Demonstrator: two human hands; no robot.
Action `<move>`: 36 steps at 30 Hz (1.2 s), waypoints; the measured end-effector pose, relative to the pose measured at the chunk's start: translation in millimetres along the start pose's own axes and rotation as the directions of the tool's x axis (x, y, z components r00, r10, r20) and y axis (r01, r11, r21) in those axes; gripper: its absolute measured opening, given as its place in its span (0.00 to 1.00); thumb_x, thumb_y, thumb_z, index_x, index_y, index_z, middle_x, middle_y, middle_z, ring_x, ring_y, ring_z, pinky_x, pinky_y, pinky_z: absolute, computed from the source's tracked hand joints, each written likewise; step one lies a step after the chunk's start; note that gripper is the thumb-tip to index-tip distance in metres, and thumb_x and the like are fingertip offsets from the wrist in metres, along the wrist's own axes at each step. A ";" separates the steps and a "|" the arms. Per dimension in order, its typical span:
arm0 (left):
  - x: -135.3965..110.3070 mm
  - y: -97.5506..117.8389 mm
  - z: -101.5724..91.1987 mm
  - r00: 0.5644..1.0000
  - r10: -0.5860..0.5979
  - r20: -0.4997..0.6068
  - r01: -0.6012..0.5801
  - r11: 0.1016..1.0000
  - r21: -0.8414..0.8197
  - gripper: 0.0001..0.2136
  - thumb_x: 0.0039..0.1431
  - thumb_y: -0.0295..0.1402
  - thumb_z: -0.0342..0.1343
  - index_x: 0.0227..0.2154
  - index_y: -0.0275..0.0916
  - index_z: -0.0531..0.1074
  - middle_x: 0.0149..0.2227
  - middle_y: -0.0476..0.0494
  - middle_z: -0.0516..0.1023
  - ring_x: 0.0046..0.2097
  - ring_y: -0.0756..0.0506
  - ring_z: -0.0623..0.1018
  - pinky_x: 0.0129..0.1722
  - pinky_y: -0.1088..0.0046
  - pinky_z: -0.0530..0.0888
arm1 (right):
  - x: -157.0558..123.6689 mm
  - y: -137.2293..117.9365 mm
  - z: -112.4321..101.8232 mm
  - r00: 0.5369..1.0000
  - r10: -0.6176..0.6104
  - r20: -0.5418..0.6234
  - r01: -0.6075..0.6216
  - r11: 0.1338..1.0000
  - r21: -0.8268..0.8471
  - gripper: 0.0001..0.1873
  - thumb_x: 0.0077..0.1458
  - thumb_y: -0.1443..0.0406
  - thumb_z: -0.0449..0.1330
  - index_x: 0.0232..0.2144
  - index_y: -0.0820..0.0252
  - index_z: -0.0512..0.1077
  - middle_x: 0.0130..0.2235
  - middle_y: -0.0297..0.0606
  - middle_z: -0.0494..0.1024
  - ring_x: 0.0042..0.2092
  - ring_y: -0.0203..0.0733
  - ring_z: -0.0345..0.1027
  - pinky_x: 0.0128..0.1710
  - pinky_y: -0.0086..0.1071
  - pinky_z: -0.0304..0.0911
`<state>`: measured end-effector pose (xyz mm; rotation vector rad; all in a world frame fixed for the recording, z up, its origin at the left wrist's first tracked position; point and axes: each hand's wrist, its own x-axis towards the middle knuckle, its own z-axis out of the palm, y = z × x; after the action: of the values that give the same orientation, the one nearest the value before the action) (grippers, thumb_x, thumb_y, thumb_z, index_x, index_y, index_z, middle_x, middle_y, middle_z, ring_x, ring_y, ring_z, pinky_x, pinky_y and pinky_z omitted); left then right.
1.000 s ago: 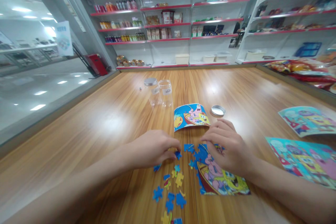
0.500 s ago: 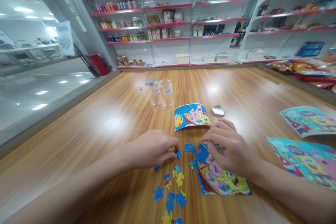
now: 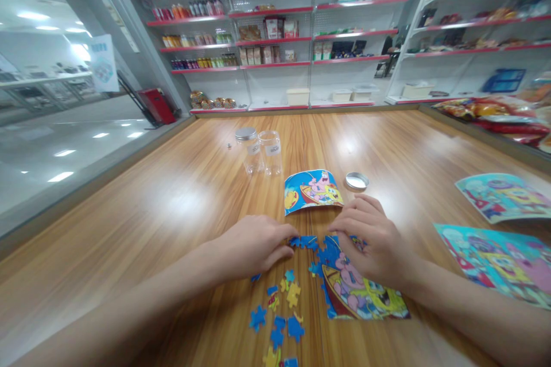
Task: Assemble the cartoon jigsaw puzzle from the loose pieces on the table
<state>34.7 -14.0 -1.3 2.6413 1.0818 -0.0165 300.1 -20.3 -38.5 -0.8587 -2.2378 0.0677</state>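
A partly built cartoon jigsaw (image 3: 365, 295) lies on the wooden table (image 3: 172, 206) in front of me. My right hand (image 3: 374, 246) rests on its upper part, fingers curled down onto the pieces. My left hand (image 3: 258, 243) pinches a blue puzzle piece (image 3: 297, 241) and holds it against other blue pieces at the jigsaw's top left edge. Several loose blue and yellow pieces (image 3: 282, 309) lie scattered below my left hand. A small reference picture (image 3: 312, 190) of the same cartoon lies just beyond my hands.
Two clear jars (image 3: 260, 152), one capped, stand further back. A loose metal lid (image 3: 357, 180) lies right of the picture. More cartoon sheets (image 3: 499, 261) lie at the right. Snack bags (image 3: 495, 114) sit at the far right edge. Stocked shelves (image 3: 301, 34) line the back wall.
My left hand has slid the blue piece right and slightly up until it meets the blue pieces at the jigsaw's edge. My right hand has stayed put.
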 end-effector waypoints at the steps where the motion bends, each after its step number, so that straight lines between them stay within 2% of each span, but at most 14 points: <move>1: 0.6 0.2 1.2 1.000 -0.004 0.002 0.004 1.000 -0.001 0.11 0.67 0.36 0.53 0.49 0.41 0.74 0.38 0.42 0.82 0.40 0.42 0.81 0.36 0.70 0.71 | -0.3 -0.1 0.1 1.000 0.002 0.003 -0.002 1.000 0.000 0.09 0.56 0.73 0.59 0.35 0.56 0.75 0.33 0.35 0.79 0.40 0.46 0.67 0.53 0.51 0.56; 9: 2.5 0.6 1.9 1.000 -0.029 -0.003 0.029 1.000 -0.006 0.11 0.66 0.37 0.54 0.47 0.43 0.75 0.39 0.42 0.82 0.39 0.42 0.81 0.35 0.70 0.71 | -0.9 1.3 0.3 1.000 0.001 0.010 -0.001 1.000 0.004 0.09 0.56 0.73 0.58 0.36 0.55 0.75 0.33 0.35 0.79 0.40 0.46 0.68 0.52 0.50 0.57; 19: 0.0 2.9 -3.3 0.997 -0.069 -0.019 0.069 0.998 -0.009 0.10 0.63 0.39 0.57 0.42 0.40 0.74 0.33 0.45 0.81 0.35 0.44 0.80 0.30 0.73 0.68 | -1.8 1.0 0.0 1.000 0.003 0.015 -0.003 1.000 0.006 0.11 0.55 0.73 0.58 0.37 0.53 0.75 0.33 0.34 0.79 0.40 0.47 0.68 0.52 0.50 0.57; 25: 0.1 3.6 -1.6 0.999 -0.043 -0.001 0.043 0.999 -0.020 0.10 0.66 0.37 0.52 0.34 0.38 0.74 0.30 0.45 0.79 0.33 0.46 0.78 0.30 0.73 0.65 | -0.9 0.2 -1.2 1.000 0.000 0.023 -0.001 1.000 0.011 0.11 0.55 0.73 0.58 0.36 0.53 0.76 0.33 0.34 0.79 0.39 0.46 0.69 0.53 0.50 0.57; 30: 1.9 11.1 0.0 0.998 -0.059 -0.037 0.052 0.987 -0.154 0.14 0.68 0.37 0.50 0.29 0.37 0.73 0.24 0.49 0.73 0.25 0.51 0.70 0.25 0.75 0.61 | 1.2 -2.6 -0.6 1.000 -0.028 0.007 0.028 0.999 0.042 0.10 0.56 0.72 0.59 0.38 0.54 0.76 0.33 0.34 0.79 0.39 0.44 0.69 0.53 0.49 0.58; 36: 12.9 22.5 16.9 0.991 -0.048 -0.128 0.012 0.964 -0.265 0.12 0.68 0.36 0.51 0.30 0.37 0.72 0.25 0.50 0.72 0.25 0.51 0.68 0.26 0.75 0.61 | 7.8 -10.3 9.0 0.999 -0.015 0.042 0.007 0.981 0.194 0.06 0.60 0.69 0.61 0.40 0.56 0.75 0.34 0.35 0.79 0.38 0.43 0.68 0.48 0.46 0.60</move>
<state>61.1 -24.9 -13.3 2.4138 1.0821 0.2826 284.4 -21.9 -37.3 -0.7452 -2.2327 0.2970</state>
